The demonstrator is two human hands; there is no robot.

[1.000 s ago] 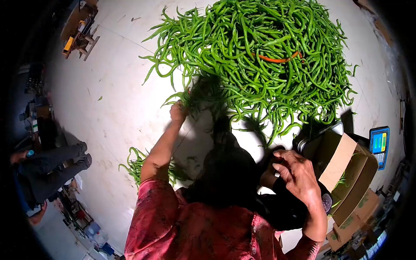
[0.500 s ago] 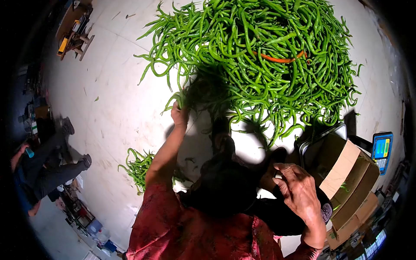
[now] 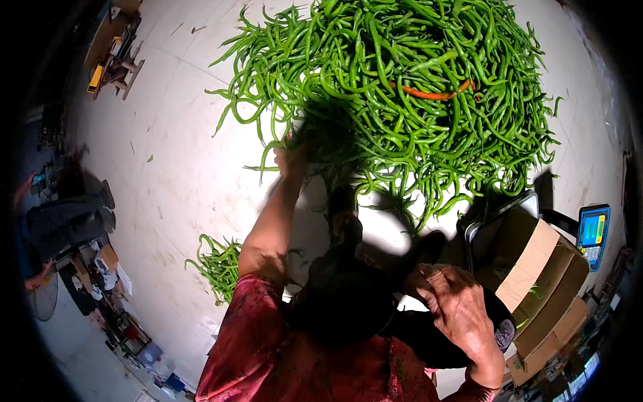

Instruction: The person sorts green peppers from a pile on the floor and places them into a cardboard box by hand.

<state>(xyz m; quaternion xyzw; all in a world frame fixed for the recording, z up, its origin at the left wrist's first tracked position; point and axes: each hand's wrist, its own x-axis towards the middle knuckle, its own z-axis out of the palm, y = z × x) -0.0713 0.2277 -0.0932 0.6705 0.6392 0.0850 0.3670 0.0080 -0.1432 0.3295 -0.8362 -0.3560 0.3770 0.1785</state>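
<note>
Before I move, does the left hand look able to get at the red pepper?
Probably, with a further reach: the red pepper lies on top of the green pepper heap, its middle uncovered. The left hand is at the heap's near edge, with only green peppers between.

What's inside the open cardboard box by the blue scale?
In the cardboard box, a couple of small green bits show, probably peppers. The pale flap and deep shadow hide the rest.
</note>
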